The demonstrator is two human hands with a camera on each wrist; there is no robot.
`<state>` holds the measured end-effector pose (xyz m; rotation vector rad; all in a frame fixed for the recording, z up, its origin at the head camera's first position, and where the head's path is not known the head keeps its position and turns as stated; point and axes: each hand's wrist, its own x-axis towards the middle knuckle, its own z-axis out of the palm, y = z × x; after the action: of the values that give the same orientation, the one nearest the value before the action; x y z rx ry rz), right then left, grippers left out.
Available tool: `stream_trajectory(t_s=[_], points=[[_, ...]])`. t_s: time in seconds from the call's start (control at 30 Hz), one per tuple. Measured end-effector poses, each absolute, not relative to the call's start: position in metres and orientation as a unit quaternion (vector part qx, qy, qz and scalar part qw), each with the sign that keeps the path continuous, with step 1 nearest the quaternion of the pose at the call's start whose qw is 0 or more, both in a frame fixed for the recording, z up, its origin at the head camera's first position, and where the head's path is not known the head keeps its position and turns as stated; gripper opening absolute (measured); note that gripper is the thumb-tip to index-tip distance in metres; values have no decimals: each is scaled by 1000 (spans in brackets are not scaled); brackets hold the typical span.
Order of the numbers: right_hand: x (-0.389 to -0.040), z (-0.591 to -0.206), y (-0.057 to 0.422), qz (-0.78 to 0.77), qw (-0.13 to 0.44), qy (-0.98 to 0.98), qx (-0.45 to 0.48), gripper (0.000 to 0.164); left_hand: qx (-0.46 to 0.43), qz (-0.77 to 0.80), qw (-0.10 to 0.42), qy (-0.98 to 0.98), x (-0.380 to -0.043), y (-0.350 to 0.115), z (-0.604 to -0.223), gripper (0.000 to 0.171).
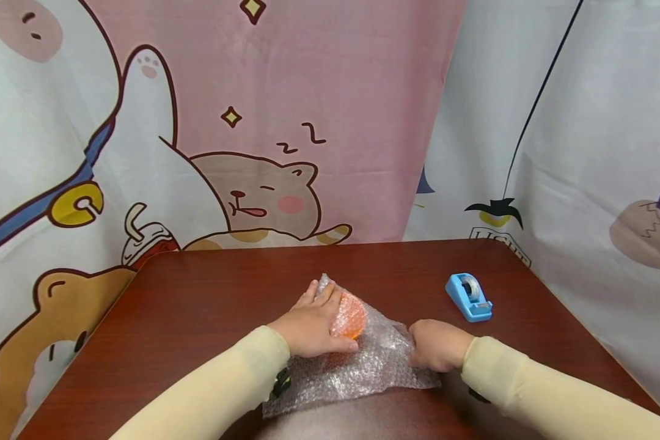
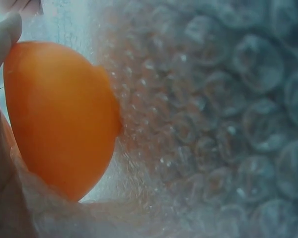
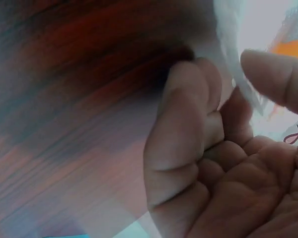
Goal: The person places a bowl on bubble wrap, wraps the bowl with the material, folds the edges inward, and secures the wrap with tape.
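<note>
A sheet of clear bubble wrap [image 1: 357,370] lies on the table, with an orange bowl [image 1: 354,318] in its fold. From the left wrist view, the bowl's smooth side [image 2: 59,119] shows bare, its foot against the bubbles. My left hand [image 1: 315,324] rests on top of the bowl and a flap of wrap, fingers spread and fairly straight. At the sheet's right edge, my right hand [image 1: 439,345] pinches the wrap. The right wrist view shows that edge between thumb and forefinger, with the other fingers curled.
A blue tape dispenser [image 1: 469,297] with a roll of clear tape stands at the right of the brown wooden table [image 1: 225,287]. Behind the table hangs a cartoon-printed curtain [image 1: 363,122], which also runs along both sides.
</note>
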<state>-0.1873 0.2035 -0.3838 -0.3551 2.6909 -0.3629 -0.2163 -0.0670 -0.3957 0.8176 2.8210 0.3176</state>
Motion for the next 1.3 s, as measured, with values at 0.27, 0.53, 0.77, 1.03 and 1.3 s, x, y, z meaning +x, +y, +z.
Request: stream_trajectory(t_s=[0.27,0.53,0.77,1.03,1.3], points=[[-188,-382,206,-123,199,963,-134,21,273,111,95,951,-216,-67,-397,116],[-184,-377,206,-144,184,965,-118,13,274,107,92,951,-216,-67,-398,116],[-179,-368,204,-186,166,965,-87,18,272,105,88,952,-217,-66,-399,116],[-177,-363,199,-239,167,955,-61,31,273,104,89,952,-216,-66,-398,115],[-176,-360,194,-274,149,947,-76,30,269,106,90,953,-215,-65,-397,115]])
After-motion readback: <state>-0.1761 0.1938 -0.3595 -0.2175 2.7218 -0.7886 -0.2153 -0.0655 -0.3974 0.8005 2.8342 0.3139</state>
